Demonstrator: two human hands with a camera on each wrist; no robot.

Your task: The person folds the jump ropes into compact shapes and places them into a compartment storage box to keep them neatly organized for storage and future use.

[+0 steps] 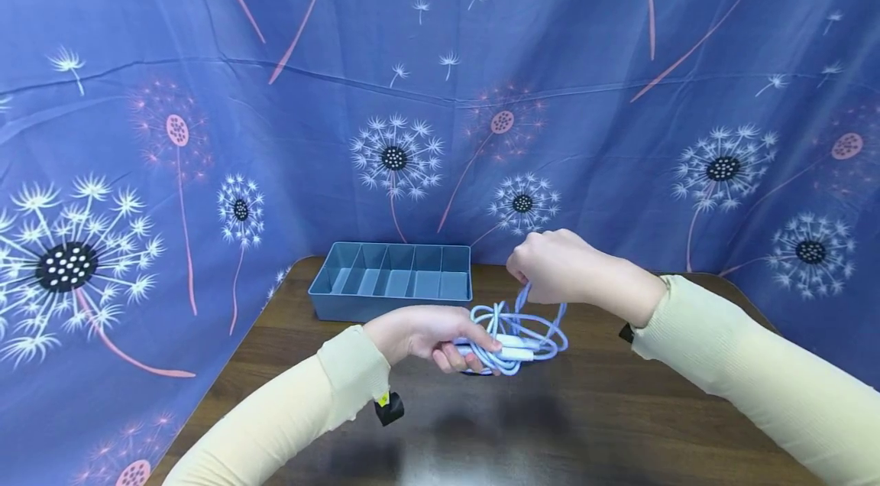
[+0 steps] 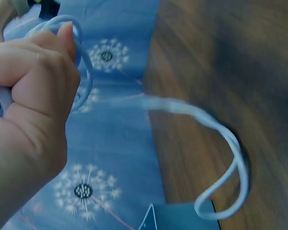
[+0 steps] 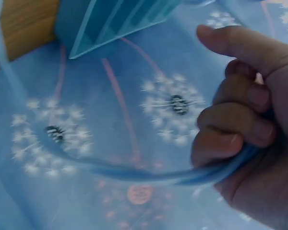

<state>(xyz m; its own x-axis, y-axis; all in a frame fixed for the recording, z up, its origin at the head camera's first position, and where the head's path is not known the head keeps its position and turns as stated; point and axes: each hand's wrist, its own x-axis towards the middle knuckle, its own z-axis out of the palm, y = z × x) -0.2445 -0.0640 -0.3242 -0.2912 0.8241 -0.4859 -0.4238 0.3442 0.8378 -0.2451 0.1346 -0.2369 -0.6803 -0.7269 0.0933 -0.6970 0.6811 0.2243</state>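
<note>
Partly coiled, the cable is gripped by the left hand; the right hand pinches a loose strand; the tray at the table's far edge holds nothing.

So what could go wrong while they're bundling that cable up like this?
Two risks, I'd guess. The left hand grips the cable coil together with its white plugs, while the right hand pulls a strand upward; a hard tug might drag loops out of the bundle. Also, the left wrist view shows a slack loop hanging loose above the table, which could tangle with the other loops or snag on the table's edge.
</note>
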